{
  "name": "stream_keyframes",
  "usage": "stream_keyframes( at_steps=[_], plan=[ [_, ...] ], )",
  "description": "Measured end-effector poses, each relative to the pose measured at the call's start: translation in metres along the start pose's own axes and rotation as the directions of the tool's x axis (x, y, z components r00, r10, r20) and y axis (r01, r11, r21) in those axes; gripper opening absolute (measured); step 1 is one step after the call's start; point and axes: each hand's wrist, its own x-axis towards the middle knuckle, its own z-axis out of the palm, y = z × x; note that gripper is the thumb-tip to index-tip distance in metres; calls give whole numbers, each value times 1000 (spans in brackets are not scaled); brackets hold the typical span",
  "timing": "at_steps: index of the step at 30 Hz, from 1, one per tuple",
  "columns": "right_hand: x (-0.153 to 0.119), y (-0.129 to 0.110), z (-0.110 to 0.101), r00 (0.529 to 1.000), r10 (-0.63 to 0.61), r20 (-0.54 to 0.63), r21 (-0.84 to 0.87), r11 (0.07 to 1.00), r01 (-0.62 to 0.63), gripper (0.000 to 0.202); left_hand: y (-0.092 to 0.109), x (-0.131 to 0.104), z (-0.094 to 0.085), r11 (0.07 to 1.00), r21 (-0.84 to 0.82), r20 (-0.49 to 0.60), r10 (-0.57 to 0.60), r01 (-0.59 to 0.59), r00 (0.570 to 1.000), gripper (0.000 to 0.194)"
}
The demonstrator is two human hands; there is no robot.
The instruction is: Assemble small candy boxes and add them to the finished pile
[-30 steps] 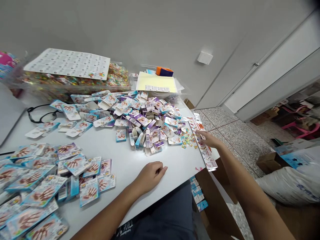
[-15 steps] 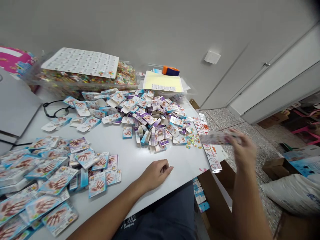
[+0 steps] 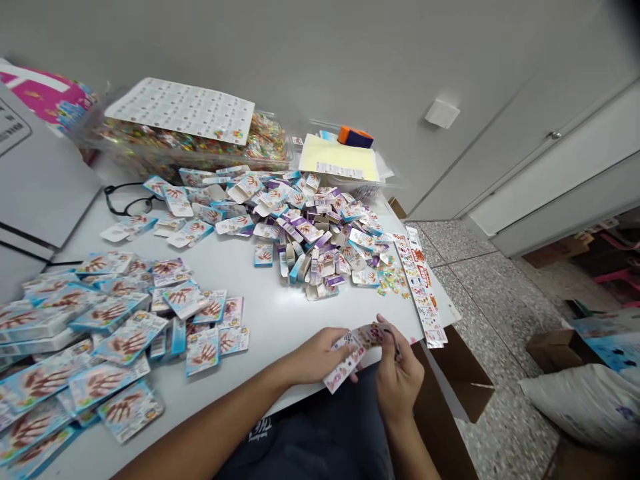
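Both hands grip one long printed sticker strip (image 3: 345,369) over the table's front edge. My left hand (image 3: 317,357) pinches its near end, thumb on top. My right hand (image 3: 399,370) has fingers closed round the far end, where the strip curls over. Small pink and red pictures show on its face. More strips like it lie stacked at the right table edge, the top sticker sheet (image 3: 424,293) overhanging slightly. Left of them are scattered small colourful bits (image 3: 393,280). A heap of small open boxes (image 3: 315,233) with hand pictures sits behind my hands.
Closed flat boxes (image 3: 120,333) pile up at the left. Glasses (image 3: 131,205) lie behind them. A clear bin (image 3: 200,157) of shiny packets stands at the back under a label sheet (image 3: 183,110). Beside it are yellow paper (image 3: 340,157) and a cardboard box (image 3: 463,380) below the table.
My right hand has come in from beyond the right table edge, bringing the sticker strip over my lap. My left hand, earlier resting on the table, now holds the strip too.
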Motion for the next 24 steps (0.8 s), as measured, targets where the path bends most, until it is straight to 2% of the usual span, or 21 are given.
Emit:
stream_keyframes(
  at_steps=[1,2,3,5,6,7,8,10,11,12,14,16,17,19,21,24],
  plan=[
    [0,-1,1,988,-119,95,8,993,119,35,1,1,-1,998,-44,-80,40,-43,996,59],
    [0,-2,2,944,-245,221,25,969,245,39,2,3,-3,992,-91,-149,74,-88,986,61],
    [1,-4,2,870,-348,351,46,934,355,43,3,5,-5,983,-143,-191,87,-116,978,64],
    [1,-6,4,724,-419,548,72,886,459,53,5,8,-10,970,-205,-233,83,-133,969,71],
    [0,-7,5,696,-407,592,81,889,451,53,5,8,-12,971,-195,-255,87,-140,963,71],
    [-2,-6,7,711,-377,593,86,908,410,48,4,9,-14,974,-168,-287,100,-153,953,69],
    [-4,-6,10,763,-329,556,87,936,341,41,3,9,-14,978,-125,-322,120,-168,939,64],
    [-10,-3,16,900,-160,405,71,987,144,37,0,9,-12,980,-30,-373,172,-197,912,54],
    [-13,-2,19,940,-65,336,71,997,43,41,-1,8,-11,978,-2,-385,192,-208,903,50],
    [-16,-2,23,951,12,309,78,996,-38,48,-3,8,-9,974,24,-398,214,-223,892,45],
    [-20,-3,32,917,92,389,116,982,-148,53,-4,6,-4,957,127,-450,290,-261,844,33],
    [-23,-8,39,860,160,484,143,956,-258,33,-3,4,-1,924,250,-516,379,-288,768,22],
    [-24,-11,43,839,211,502,143,936,-321,24,-2,3,0,905,303,-541,420,-298,729,19],
    [-24,-17,48,808,314,499,165,881,-443,29,1,0,0,864,394,-550,496,-314,672,16],
    [-22,-20,52,781,383,493,217,815,-537,35,5,-2,-1,807,492,-475,563,-327,676,13],
    [-16,-17,53,766,463,446,258,753,-606,35,10,-3,-5,731,592,-332,605,-340,724,13]
  ],
)
